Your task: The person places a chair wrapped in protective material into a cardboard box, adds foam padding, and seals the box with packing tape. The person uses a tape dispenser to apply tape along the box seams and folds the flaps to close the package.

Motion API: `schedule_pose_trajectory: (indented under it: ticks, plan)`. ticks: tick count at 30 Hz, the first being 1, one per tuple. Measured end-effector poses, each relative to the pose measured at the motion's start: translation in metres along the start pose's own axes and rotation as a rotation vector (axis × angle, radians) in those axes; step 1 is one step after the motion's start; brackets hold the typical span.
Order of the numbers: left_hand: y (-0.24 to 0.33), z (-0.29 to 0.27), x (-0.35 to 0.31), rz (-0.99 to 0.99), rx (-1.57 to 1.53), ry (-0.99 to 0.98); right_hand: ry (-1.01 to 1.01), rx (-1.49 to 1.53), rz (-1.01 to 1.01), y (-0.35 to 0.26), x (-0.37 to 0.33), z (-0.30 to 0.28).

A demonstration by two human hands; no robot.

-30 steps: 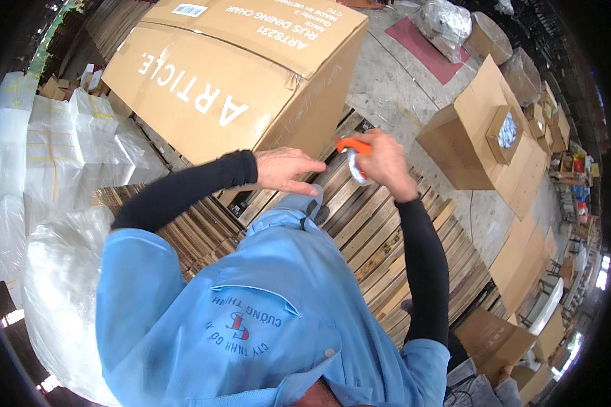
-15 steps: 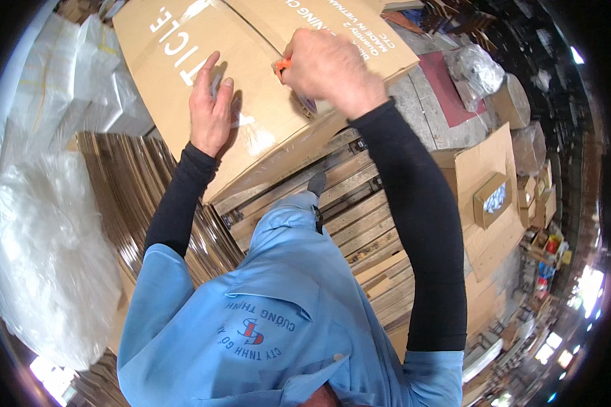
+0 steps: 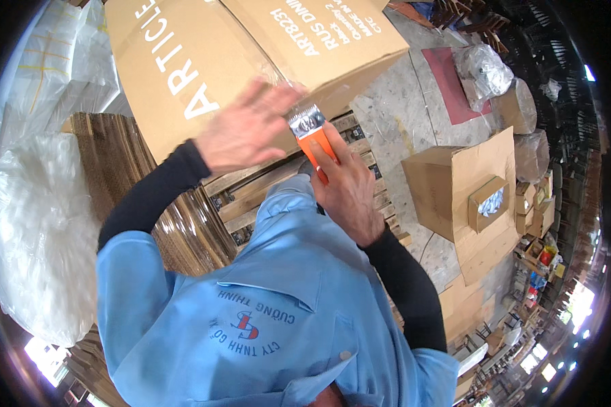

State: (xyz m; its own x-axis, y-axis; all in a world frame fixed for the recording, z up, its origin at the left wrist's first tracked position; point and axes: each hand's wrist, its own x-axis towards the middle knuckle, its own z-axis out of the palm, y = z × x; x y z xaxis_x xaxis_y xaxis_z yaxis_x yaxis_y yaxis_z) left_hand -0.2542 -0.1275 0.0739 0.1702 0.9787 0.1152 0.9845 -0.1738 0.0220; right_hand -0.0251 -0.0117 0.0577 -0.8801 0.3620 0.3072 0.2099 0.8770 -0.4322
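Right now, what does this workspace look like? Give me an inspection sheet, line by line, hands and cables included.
Surface: wooden slats beside the carton, concrete floor beyond.
Job's things: large printed carton; orange tape dispenser, its toothed metal edge at the carton's near side.
Clutter: stacked cardboard and plastic film bundle, left.
Hands: right hand grips the dispenser; left hand open, blurred, contact with the carton unclear.
Cables: nothing seen for certain.
Surroundings: smaller carton and dark red sheet, right.
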Motion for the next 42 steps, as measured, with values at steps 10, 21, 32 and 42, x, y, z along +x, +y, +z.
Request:
schedule_pose_trajectory:
  ticks: [10, 21, 32, 42]
  plan:
    - [0.035, 0.043, 0.019, 0.064, 0.441, -0.162, 0.009, 0.011, -0.039, 0.029, -0.033, 0.037]
    - [0.032, 0.051, 0.012, 0.152, 1.104, -0.608, -0.201, -0.089, -0.052, 0.005, 0.036, 0.028]
    - [0.037, 0.108, 0.011, 0.029, -0.261, -0.792, -0.271, 0.237, 0.103, 0.084, 0.035, -0.055]
    - [0.009, 0.028, 0.088, -0.622, 0.164, 0.143, -0.199, -0.088, 0.111, 0.047, 0.232, -0.094]
